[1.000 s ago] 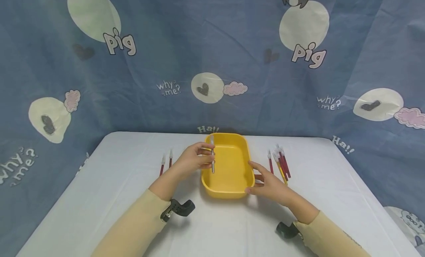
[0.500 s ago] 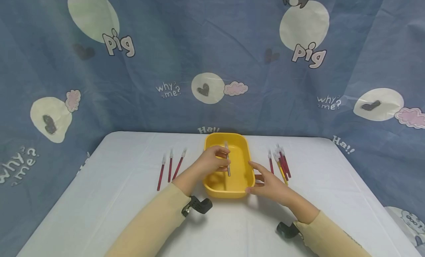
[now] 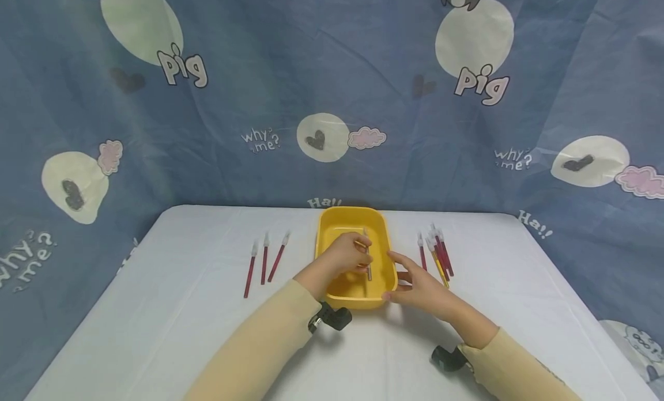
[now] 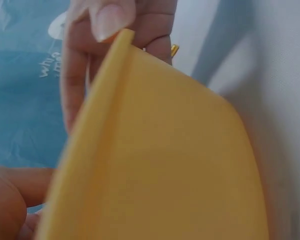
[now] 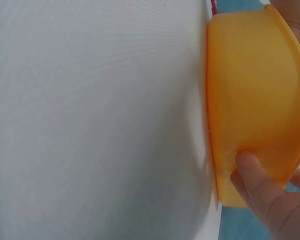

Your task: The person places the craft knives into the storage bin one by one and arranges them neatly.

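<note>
A yellow plastic tray (image 3: 358, 303) stands at the middle of the white table. My left hand (image 3: 342, 254) reaches inside it and pinches a slim silver-grey pen (image 3: 369, 274) with a clear cap, tip end up. Part of the pen's barrel is hidden behind the fingers. In the left wrist view the tray's outer wall (image 4: 175, 145) fills most of the picture and hides the pen. My right hand (image 3: 420, 288) grips the tray by its right side near the front corner. The right wrist view shows its fingertips (image 5: 248, 162) against the outer wall.
Left of the tray lie three red pens (image 3: 264, 265) with clear caps, spread apart. On the right is a loose bunch of several red pens (image 3: 445, 257) and a yellow pen (image 3: 441, 269). A blue printed cloth (image 3: 259, 176) hangs behind the table (image 3: 155, 320).
My left hand has carried the silver-grey pen rightward and lower, from the tray's left rim into its inside. The three red pens on the left have come fully into view. My right hand has stayed put.
</note>
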Demonstrator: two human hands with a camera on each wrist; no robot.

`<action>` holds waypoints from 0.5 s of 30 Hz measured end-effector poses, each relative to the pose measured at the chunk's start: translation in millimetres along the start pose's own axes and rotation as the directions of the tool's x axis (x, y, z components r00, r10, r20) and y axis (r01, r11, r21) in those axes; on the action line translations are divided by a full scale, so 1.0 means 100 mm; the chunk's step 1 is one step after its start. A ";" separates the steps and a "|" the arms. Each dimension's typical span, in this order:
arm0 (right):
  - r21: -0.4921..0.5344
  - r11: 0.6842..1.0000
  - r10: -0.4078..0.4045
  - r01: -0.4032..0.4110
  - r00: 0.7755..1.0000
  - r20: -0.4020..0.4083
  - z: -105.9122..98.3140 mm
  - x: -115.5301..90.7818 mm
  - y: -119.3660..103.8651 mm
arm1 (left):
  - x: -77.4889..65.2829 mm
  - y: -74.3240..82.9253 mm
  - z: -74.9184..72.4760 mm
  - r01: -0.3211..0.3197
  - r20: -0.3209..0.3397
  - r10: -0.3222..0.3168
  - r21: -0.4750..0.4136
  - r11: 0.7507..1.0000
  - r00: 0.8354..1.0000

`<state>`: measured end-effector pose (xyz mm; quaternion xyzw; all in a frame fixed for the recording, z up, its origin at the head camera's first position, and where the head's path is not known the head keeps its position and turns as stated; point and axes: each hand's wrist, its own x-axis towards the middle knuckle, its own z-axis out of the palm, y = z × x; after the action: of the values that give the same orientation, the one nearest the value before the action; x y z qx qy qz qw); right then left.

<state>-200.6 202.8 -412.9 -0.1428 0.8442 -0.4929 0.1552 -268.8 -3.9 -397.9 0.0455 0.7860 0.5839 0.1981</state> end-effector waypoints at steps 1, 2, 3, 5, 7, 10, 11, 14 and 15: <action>0.001 1.000 0.003 -0.003 1.000 -0.001 0.00 0.00 0.00 | 0.01 -0.01 0.02 0.012 -0.005 -0.012 0.003 1.000 1.000; 0.004 1.000 0.004 -0.004 1.000 -0.001 0.00 0.00 0.00 | 0.03 -0.01 0.04 0.024 -0.008 -0.024 0.005 1.000 1.000; 0.006 1.000 0.007 -0.007 1.000 -0.001 0.00 -0.01 0.00 | 0.04 -0.02 0.06 0.032 -0.011 -0.032 0.006 0.999 0.999; 0.006 1.000 0.008 -0.008 1.000 -0.003 0.01 -0.01 0.00 | 0.07 -0.04 0.09 0.050 -0.020 -0.050 0.014 0.999 0.999; 0.016 1.000 0.010 -0.010 1.000 -0.007 0.01 -0.01 0.00 | 0.10 -0.06 0.12 0.065 -0.022 -0.065 0.008 0.998 0.998; 0.021 1.000 -0.002 0.002 1.000 -0.009 0.01 -0.01 0.01 | 0.13 -0.08 0.15 0.077 -0.018 -0.077 0.009 0.997 0.997; 0.019 1.000 -0.004 0.004 1.000 -0.009 0.01 -0.01 0.01 | 0.14 -0.09 0.15 0.084 -0.018 -0.084 0.015 0.996 0.996; 0.017 1.000 -0.008 0.008 1.000 -0.009 0.00 -0.01 0.02 | 0.16 -0.10 0.17 0.092 -0.021 -0.091 0.033 0.995 0.996; 0.016 1.000 -0.008 0.008 1.000 -0.009 0.00 -0.01 0.02 | 0.16 -0.11 0.18 0.093 -0.025 -0.092 0.038 0.995 0.995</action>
<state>-200.1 203.6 -414.5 -0.1428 0.8402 -0.5010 0.1505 -275.4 13.3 -416.1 0.0064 0.8007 0.5592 0.2149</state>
